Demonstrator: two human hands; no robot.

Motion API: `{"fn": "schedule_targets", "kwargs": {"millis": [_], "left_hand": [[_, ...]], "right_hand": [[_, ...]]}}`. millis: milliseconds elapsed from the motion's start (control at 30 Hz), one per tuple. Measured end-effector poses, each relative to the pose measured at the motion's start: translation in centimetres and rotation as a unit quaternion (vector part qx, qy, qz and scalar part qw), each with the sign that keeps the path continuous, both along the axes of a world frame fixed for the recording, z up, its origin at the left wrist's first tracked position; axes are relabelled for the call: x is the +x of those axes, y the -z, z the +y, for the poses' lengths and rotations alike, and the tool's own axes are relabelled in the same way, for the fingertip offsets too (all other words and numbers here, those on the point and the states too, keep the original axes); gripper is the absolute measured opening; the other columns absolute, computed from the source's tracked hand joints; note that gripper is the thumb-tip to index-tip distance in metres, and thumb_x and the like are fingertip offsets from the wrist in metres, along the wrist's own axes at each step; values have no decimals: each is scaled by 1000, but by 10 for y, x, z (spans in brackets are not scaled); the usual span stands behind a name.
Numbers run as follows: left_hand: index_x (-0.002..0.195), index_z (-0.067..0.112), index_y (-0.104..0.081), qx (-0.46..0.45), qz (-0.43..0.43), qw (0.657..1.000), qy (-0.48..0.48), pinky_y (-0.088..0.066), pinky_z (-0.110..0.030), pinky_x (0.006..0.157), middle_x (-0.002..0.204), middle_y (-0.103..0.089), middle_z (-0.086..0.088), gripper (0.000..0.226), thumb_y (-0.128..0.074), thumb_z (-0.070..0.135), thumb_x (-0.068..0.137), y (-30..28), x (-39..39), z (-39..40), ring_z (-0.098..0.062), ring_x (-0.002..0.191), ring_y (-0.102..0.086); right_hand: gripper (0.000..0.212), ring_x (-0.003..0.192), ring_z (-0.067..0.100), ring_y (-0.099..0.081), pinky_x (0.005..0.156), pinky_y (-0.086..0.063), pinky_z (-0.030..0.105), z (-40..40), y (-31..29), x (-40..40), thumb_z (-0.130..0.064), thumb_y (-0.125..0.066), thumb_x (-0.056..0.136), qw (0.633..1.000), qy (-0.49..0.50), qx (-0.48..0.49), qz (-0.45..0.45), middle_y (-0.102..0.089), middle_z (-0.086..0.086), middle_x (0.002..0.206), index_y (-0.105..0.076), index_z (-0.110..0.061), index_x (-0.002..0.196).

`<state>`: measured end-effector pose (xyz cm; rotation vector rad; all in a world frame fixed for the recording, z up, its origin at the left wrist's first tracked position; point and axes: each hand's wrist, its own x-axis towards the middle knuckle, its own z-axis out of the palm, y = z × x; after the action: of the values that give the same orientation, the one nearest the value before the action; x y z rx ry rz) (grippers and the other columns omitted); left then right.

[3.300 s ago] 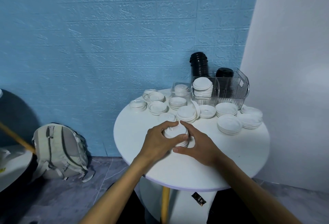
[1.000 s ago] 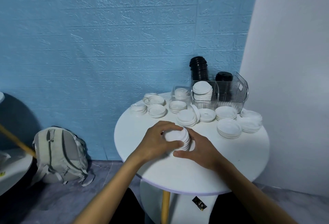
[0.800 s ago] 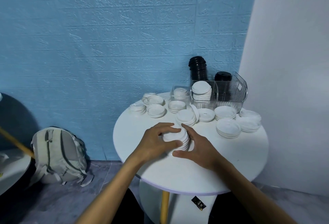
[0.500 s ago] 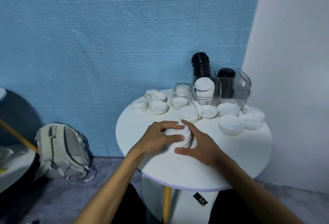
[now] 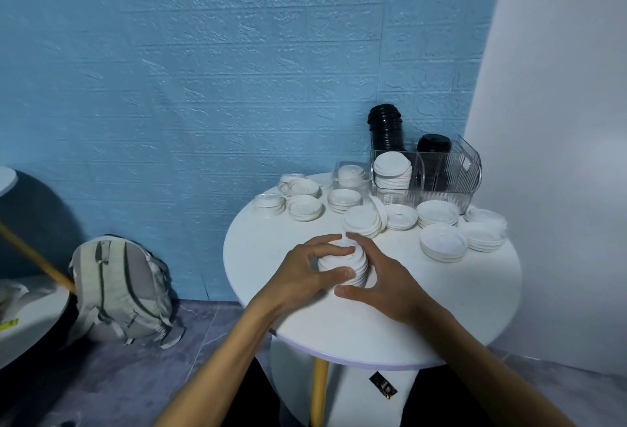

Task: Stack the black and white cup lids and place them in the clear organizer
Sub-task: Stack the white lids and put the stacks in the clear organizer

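A stack of white lids (image 5: 349, 265) sits tilted near the middle of the round white table (image 5: 441, 318). My left hand (image 5: 302, 274) wraps its left side and my right hand (image 5: 383, 277) cups its right side, both holding it. At the back right stands the clear organizer (image 5: 437, 182), holding a leaning stack of white lids (image 5: 392, 170) and two stacks of black lids (image 5: 386, 128). Several low piles of white lids (image 5: 442, 246) lie between the organizer and my hands.
A small clear box (image 5: 351, 175) with lids stands left of the organizer. A white wall (image 5: 559, 155) runs close along the table's right side. On the floor at left are a grey backpack (image 5: 118, 291) and another white table's edge (image 5: 30, 321).
The stack between my hands has grown taller and leans over compared with 3.3 s ago. Over the last second my hands stay clasped round it; only the view shifts slightly.
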<state>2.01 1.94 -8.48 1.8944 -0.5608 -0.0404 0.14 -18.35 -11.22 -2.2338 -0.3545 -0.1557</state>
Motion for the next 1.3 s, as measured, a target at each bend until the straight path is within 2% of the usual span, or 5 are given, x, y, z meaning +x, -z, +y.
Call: {"fn": "schedule_targets", "kwargs": {"millis": [267, 533, 700, 1067, 1300], "left_hand": [[81, 28, -72, 28, -56, 996, -61, -51, -35, 92, 89, -72, 13, 18, -82, 42, 77, -47, 46, -25, -6, 91, -66], [150, 52, -32, 211, -65, 975, -24, -33, -44, 118, 160, -38, -3, 113, -76, 85, 52, -40, 118, -89, -24, 146, -35], [134, 40, -54, 281, -82, 956, -15, -44, -31, 93, 135, -61, 4, 88, -87, 69, 58, -34, 131, -100, -18, 124, -55], [94, 28, -55, -55, -114, 989, -73, -42, -26, 81, 92, -60, 17, 53, -88, 52, 59, -47, 69, -37, -8, 90, -55], [96, 30, -60, -60, -47, 996, -39, -49, -21, 79, 97, -70, 16, 54, -93, 48, 57, -23, 11, -1, -6, 86, -62]], "right_hand": [[94, 131, -7, -47, 114, -40, 33, -1, 1, 2, -70, -79, 68, 1000, 2, -2, -5, -51, -30, 142, -33, -46, 147], [91, 131, -5, -47, 113, -40, 31, -2, 0, 0, -68, -79, 69, 1000, 9, -3, -3, -51, -28, 142, -34, -47, 145], [92, 131, -4, -48, 113, -41, 33, -2, 1, 1, -69, -80, 68, 1000, 10, 2, -7, -51, -26, 143, -34, -49, 145], [96, 131, -6, -48, 114, -40, 31, -1, 3, 2, -73, -79, 65, 1000, 10, 2, -9, -51, -26, 143, -33, -47, 146], [89, 128, -11, -48, 110, -41, 24, 0, -3, -1, -62, -82, 72, 1000, -3, 9, -12, -52, -34, 139, -35, -45, 146]]}}
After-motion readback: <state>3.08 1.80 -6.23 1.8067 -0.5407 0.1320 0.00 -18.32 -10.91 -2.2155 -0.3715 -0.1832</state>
